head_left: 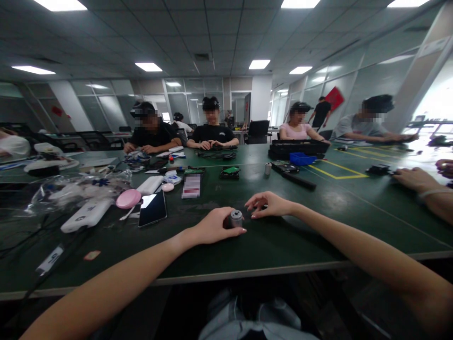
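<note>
A small silver metal cylinder [236,218], which looks like a small electric motor, stands upright on the green table [283,250]. Around its left side my left hand [213,225] is wrapped, thumb in front and fingers behind. Just to the right, apart from the cylinder, my right hand [271,204] hovers low with curved, spread fingers and nothing visible in them. A similar silver cylinder [268,168] stands farther back, beyond my right hand. Behind my left hand lie a green circuit board piece [230,172] and a flat device with a white label [192,185].
To the left are a phone [153,209], a pink round case [128,199], a white power bank [87,215] and plastic bags [78,191]. A blue tray [302,158] and black bar [299,180] lie back right. Another person's hand [412,179] rests at right; several people sit opposite.
</note>
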The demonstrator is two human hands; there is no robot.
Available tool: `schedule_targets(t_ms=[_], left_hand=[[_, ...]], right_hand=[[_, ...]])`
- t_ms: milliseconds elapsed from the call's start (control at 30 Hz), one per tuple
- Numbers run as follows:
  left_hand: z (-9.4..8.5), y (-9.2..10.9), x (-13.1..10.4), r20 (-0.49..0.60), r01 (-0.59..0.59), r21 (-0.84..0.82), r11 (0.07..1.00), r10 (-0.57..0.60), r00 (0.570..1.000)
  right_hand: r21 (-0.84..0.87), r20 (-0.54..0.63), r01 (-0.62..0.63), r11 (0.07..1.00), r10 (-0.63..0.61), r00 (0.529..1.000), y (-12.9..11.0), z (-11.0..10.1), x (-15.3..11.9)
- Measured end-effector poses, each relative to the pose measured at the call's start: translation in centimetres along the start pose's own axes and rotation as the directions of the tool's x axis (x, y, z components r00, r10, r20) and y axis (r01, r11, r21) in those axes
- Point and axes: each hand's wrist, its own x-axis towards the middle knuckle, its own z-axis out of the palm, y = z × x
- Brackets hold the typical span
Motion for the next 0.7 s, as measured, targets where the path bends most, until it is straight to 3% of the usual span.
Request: schedule_targets(t_ms=[367,467,600,700], left_hand=[[-0.1,0.1,0.0,0.003,0.000,0.007,1.000,0.000,1.000],[-0.1,0.1,0.0,0.007,-0.003,0.012,1.000,0.003,1.000],[-0.1,0.1,0.0,0.009,-0.001,0.018,1.000,0.001,1.000],[0.0,0.1,0.0,-0.006,-0.001,0.020,1.000,0.001,1.000]], right_hand=[[-0.008,-0.021,-0.010,1.000,0.010,1.000,-0.6,0.1,0.0],[0.041,-0.164,0.045,0.998,-0.038,0.986,-1.1,0.6,0.3],[0.156,-0.456,0.206,0.966,-0.114,0.882,-2.3,2.7,1.2],[0.212,-0.476,0.282,0.936,-0.153,0.866,-3.5,4.6,1.6]])
